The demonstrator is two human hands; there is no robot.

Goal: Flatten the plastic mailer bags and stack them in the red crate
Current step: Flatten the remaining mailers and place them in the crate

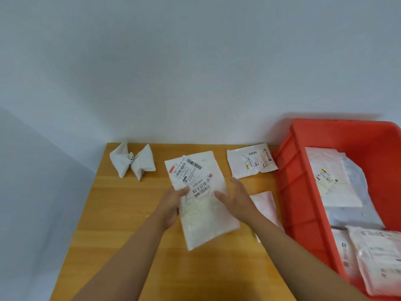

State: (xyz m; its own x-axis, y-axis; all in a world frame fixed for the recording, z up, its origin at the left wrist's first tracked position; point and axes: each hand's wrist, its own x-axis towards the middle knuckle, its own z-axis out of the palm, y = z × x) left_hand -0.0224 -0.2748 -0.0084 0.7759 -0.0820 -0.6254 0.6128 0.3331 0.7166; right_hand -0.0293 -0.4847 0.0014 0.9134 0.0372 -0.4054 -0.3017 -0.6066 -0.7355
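White mailer bag (201,198): thin, limp, likely slippery; left hand (171,205) pinches its edge, right hand (236,200) lies flat, fingers straight; best gripped at edges.

We see our own two arms, bare along all of their visible length, with no sleeves or cuffs showing. Our left hand (171,208) and right hand (235,199) are bare too: no gloves, and no rings, watch, bracelet or wristband show on the sides turned towards us. The forearms look slender and smooth, free of any visible markings or tattoos. The thumbs and some fingers are in sight, but the nails are too small and soft in focus for us to describe. No other clothing shows.
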